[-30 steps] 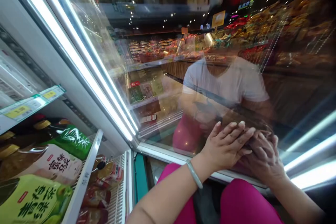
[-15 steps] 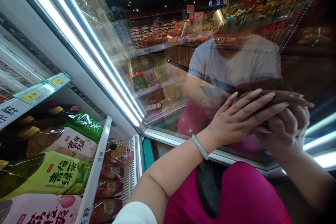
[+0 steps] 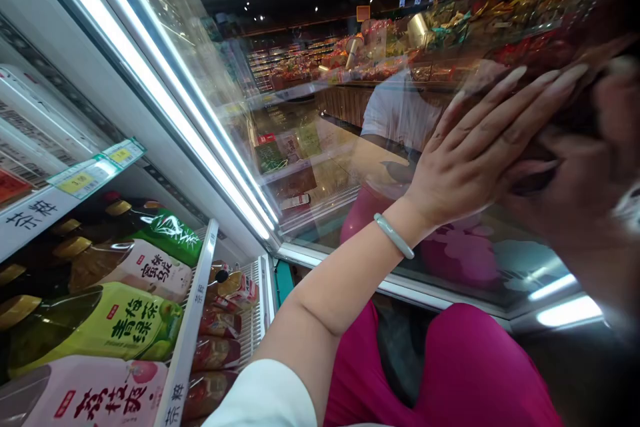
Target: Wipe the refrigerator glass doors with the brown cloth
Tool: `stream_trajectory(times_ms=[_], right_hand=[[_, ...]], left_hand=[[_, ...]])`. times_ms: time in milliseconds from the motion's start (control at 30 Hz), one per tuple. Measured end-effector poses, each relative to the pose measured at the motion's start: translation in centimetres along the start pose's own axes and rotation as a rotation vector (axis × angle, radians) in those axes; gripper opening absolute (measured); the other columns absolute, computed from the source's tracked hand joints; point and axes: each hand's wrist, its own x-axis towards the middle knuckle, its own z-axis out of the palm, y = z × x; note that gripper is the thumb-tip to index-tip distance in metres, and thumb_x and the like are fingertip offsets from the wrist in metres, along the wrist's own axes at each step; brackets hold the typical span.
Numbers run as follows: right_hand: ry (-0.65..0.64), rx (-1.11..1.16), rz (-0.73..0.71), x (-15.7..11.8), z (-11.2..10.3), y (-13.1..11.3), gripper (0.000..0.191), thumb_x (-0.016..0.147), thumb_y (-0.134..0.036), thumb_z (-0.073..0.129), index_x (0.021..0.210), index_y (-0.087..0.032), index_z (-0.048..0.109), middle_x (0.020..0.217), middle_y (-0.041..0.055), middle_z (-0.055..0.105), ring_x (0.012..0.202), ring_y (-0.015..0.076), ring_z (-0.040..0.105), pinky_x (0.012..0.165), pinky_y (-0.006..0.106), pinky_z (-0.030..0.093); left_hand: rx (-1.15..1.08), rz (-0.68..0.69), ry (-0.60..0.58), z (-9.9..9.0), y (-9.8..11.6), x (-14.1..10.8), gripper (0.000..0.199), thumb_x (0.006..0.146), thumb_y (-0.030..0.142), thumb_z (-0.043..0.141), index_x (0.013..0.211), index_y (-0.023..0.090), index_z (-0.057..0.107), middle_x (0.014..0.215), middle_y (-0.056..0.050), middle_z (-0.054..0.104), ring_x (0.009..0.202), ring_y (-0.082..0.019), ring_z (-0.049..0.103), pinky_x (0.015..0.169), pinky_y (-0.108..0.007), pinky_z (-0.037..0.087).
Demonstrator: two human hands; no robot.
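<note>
Chiller shelf [image 3: 193, 307] | bottles [image 3: 100, 327] hold drinks | left hand [image 3: 473, 150], right hand [image 3: 585, 180] near glass [image 3: 320, 153]

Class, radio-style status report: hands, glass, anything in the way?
Left hand open, fingers extended, before reflective glass panel. Right hand blurred, grip unclear. Hands overlap in view, contact uncertain. Drink bottles shelved leftward.

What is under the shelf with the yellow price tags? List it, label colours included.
Under the shelf: a dark green-labelled bottle, a yellow-green-labelled bottle and two pink-labelled bottles. Several gold caps show. Farther back, darkness and the front bottles hide the rest.
</note>
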Motion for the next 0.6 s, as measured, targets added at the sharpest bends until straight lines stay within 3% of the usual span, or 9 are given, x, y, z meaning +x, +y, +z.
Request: stream_trajectory(times_ms=[67, 100, 133, 167, 233, 300, 400, 467, 600], right_hand=[[0.06, 0.13, -0.243, -0.1, -0.8, -1.1, 0.042, 0.095, -0.043, 0.064, 0.119, -0.009, 0.071, 0.154, 0.016, 0.054, 0.146, 0.0375, 0.049, 0.119, 0.055, 0.042], [0.076, 0.173, -0.332, -0.7, -1.2, -1.7, 0.036, 0.092, -0.037, 0.069, 0.118, -0.012, 0.07, 0.152, 0.0161, 0.057, 0.144, 0.0366, 0.051, 0.121, 0.056, 0.041], [0.069, 0.184, -0.344, -1.4, -1.3, -2.2, 0.03, 0.091, -0.032, 0.072, 0.116, -0.016, 0.07, 0.15, 0.0145, 0.06, 0.144, 0.0333, 0.053, 0.122, 0.053, 0.042], [0.055, 0.172, -0.334, -2.0, -1.3, -2.6, 0.024, 0.091, -0.027, 0.072, 0.114, -0.019, 0.07, 0.145, 0.012, 0.065, 0.144, 0.0303, 0.054, 0.123, 0.051, 0.042], [0.062, 0.123, -0.26, -2.0, -0.6, -3.1, 0.024, 0.093, -0.026, 0.07, 0.116, -0.02, 0.067, 0.132, 0.0112, 0.072, 0.143, 0.0293, 0.055, 0.128, 0.061, 0.033], [0.058, 0.078, -0.187, 0.4, 0.2, -3.4, 0.031, 0.098, -0.026, 0.061, 0.128, -0.018, 0.063, 0.136, 0.0133, 0.069, 0.151, 0.0339, 0.044, 0.128, 0.071, 0.021], [0.118, 0.041, -0.122, 6.3, 0.3, -3.7, 0.037, 0.098, -0.024, 0.057, 0.135, -0.02, 0.059, 0.148, 0.0131, 0.061, 0.158, 0.0405, 0.028, 0.124, 0.08, 0.013], [0.14, 0.047, -0.104, 8.7, -0.1, -3.8, 0.039, 0.097, -0.024, 0.057, 0.136, -0.021, 0.058, 0.15, 0.0122, 0.06, 0.157, 0.0409, 0.031, 0.125, 0.079, 0.014], [0.13, 0.099, -0.098, 6.4, -0.1, -4.2, 0.04, 0.095, -0.023, 0.059, 0.135, -0.018, 0.06, 0.142, 0.0126, 0.065, 0.152, 0.0398, 0.04, 0.126, 0.074, 0.025]], left_hand=[[-0.041, 0.006, 0.009, 0.0, 0.5, -1.4, 0.096, 0.08, 0.018, -0.019, 0.157, -0.002, 0.033, 0.171, -0.012, 0.019, 0.149, -0.025, -0.006, 0.109, -0.06, 0.013], [-0.12, 0.0, 0.058, 0.3, 1.0, -2.5, 0.069, 0.099, 0.037, 0.021, 0.158, 0.008, 0.04, 0.171, -0.009, 0.027, 0.157, -0.025, 0.001, 0.125, -0.054, 0.009], [-0.178, -0.01, 0.093, 0.9, 1.4, -3.6, 0.065, 0.1, 0.042, 0.041, 0.157, 0.012, 0.044, 0.17, -0.007, 0.03, 0.16, -0.023, 0.005, 0.129, -0.05, 0.006], [-0.231, -0.022, 0.137, 1.6, 1.6, -4.4, 0.065, 0.099, 0.041, 0.046, 0.158, 0.013, 0.044, 0.17, -0.006, 0.033, 0.162, -0.021, 0.008, 0.132, -0.049, 0.001], [-0.304, -0.073, 0.229, 2.9, 1.4, -4.6, 0.064, 0.102, 0.035, 0.044, 0.161, 0.012, 0.037, 0.167, -0.008, 0.039, 0.163, -0.02, 0.015, 0.134, -0.048, -0.004], [-0.334, -0.137, 0.311, 3.1, 0.4, -2.6, 0.065, 0.104, 0.033, 0.039, 0.164, 0.009, 0.03, 0.168, -0.011, 0.038, 0.163, -0.021, 0.017, 0.135, -0.048, -0.006], [-0.345, -0.209, 0.39, 1.0, -1.8, 2.1, 0.063, 0.107, 0.033, 0.033, 0.165, 0.011, 0.026, 0.172, -0.011, 0.032, 0.164, -0.022, 0.014, 0.134, -0.048, -0.009], [-0.353, -0.221, 0.394, -0.5, -2.7, 4.0, 0.061, 0.108, 0.033, 0.03, 0.166, 0.014, 0.027, 0.173, -0.008, 0.03, 0.165, -0.022, 0.013, 0.134, -0.048, -0.009], [-0.349, -0.173, 0.34, -0.5, -2.5, 2.5, 0.061, 0.107, 0.031, 0.034, 0.165, 0.014, 0.029, 0.173, -0.007, 0.03, 0.164, -0.021, 0.018, 0.135, -0.041, -0.003]])
